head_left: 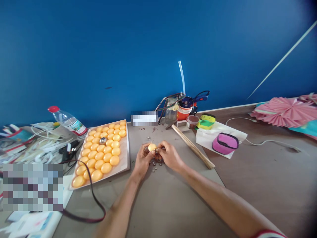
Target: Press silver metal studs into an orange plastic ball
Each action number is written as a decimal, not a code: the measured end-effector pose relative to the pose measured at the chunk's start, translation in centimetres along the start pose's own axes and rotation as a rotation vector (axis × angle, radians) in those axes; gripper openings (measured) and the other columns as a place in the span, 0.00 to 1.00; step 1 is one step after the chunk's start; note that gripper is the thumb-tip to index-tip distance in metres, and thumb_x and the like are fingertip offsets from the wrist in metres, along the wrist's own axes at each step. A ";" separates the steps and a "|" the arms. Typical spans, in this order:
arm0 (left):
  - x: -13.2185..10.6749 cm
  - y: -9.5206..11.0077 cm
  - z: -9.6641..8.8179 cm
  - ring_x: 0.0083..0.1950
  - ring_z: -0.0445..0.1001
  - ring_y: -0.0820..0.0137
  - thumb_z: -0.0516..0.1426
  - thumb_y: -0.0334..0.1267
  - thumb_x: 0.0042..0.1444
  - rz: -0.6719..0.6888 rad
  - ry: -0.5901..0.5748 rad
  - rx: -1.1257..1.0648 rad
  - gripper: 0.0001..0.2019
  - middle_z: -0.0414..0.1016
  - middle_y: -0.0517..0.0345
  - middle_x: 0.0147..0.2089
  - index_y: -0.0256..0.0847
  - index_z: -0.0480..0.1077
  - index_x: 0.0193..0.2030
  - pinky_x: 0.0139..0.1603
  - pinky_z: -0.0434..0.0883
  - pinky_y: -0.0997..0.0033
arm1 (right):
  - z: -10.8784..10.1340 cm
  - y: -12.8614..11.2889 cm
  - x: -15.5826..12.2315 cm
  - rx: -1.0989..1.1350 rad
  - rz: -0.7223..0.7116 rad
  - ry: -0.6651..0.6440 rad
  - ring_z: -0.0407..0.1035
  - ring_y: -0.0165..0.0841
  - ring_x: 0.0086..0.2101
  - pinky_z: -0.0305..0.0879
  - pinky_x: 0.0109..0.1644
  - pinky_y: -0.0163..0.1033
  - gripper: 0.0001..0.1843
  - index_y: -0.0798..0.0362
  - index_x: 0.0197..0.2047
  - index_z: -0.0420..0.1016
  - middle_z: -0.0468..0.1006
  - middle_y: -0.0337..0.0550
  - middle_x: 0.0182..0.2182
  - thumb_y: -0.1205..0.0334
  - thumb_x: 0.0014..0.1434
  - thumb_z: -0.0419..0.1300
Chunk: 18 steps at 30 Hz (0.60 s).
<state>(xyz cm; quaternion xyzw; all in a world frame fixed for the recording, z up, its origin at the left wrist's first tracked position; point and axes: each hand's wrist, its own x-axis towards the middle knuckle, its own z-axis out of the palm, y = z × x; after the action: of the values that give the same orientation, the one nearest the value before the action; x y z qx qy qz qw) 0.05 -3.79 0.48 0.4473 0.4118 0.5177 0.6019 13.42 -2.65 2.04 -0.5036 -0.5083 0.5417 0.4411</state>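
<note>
My left hand (pixel 143 159) and my right hand (pixel 169 154) meet over the grey mat, fingers pinched together around one yellow ball (pixel 152 147). The left fingers grip the ball from the left; the right fingertips press at its right side, over something small and brownish that I cannot make out. Several tiny metal pieces (pixel 154 169) lie scattered on the mat beneath and beyond the hands. A white tray (pixel 125 165) to the left holds several rows of the same yellow balls, with one small metal piece (pixel 103 140) lying among them.
A wooden stick (pixel 193 146) lies diagonally right of the hands. Behind it stand a jar, an orange cup with tools (pixel 184 111) and small pots. A pink pouch (pixel 225 143) rests on white paper. A water bottle (pixel 68 122), cables and papers crowd the left; pink paper fans (pixel 284 111) lie far right.
</note>
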 end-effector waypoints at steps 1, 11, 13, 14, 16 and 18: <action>0.0 0.0 0.0 0.30 0.74 0.70 0.61 0.40 0.50 0.000 0.007 0.014 0.19 0.73 0.57 0.33 0.40 0.61 0.47 0.33 0.70 0.69 | 0.0 0.0 0.0 0.014 0.020 0.000 0.59 0.27 0.17 0.54 0.21 0.31 0.05 0.51 0.26 0.61 0.65 0.31 0.15 0.62 0.49 0.54; 0.0 1.1 -0.1 0.32 0.74 0.72 0.59 0.41 0.52 -0.069 -0.064 -0.270 0.16 0.75 0.54 0.39 0.39 0.64 0.46 0.40 0.69 0.69 | -2.6 -0.7 1.4 0.006 -0.091 -0.063 0.59 0.26 0.19 0.54 0.26 0.32 0.09 0.53 0.29 0.65 0.65 0.31 0.15 0.56 0.53 0.53; 0.2 1.2 -0.4 0.32 0.74 0.72 0.59 0.40 0.52 -0.086 -0.053 -0.318 0.17 0.75 0.52 0.39 0.39 0.64 0.47 0.43 0.69 0.66 | -3.6 -0.4 2.0 -0.211 -0.146 -0.036 0.61 0.27 0.21 0.56 0.28 0.33 0.08 0.53 0.29 0.68 0.66 0.33 0.17 0.59 0.54 0.53; 0.3 1.2 -0.6 0.32 0.74 0.72 0.59 0.40 0.52 -0.086 -0.046 -0.339 0.17 0.75 0.52 0.39 0.39 0.64 0.48 0.44 0.69 0.65 | -4.1 -0.2 2.3 -0.326 -0.184 -0.024 0.63 0.29 0.24 0.58 0.31 0.34 0.07 0.53 0.30 0.70 0.70 0.36 0.20 0.61 0.53 0.53; 0.4 1.2 -0.8 0.32 0.75 0.72 0.58 0.40 0.53 -0.083 -0.034 -0.372 0.16 0.75 0.52 0.40 0.39 0.65 0.48 0.45 0.69 0.63 | -4.7 0.2 2.7 -0.532 -0.228 -0.069 0.67 0.31 0.31 0.60 0.38 0.35 0.07 0.54 0.31 0.72 0.75 0.42 0.29 0.65 0.52 0.54; 0.6 1.2 -1.0 0.32 0.74 0.72 0.58 0.40 0.54 -0.084 -0.026 -0.390 0.15 0.75 0.52 0.40 0.39 0.65 0.48 0.45 0.69 0.64 | -4.9 0.5 2.7 -0.710 -0.248 -0.167 0.68 0.32 0.35 0.59 0.41 0.35 0.08 0.55 0.32 0.74 0.75 0.45 0.33 0.67 0.52 0.53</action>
<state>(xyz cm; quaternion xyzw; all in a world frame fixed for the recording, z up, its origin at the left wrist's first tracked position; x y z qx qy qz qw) -1.16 -3.05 1.35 0.3110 0.3142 0.5563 0.7036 18.01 0.51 1.43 -0.5139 -0.7556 0.3133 0.2585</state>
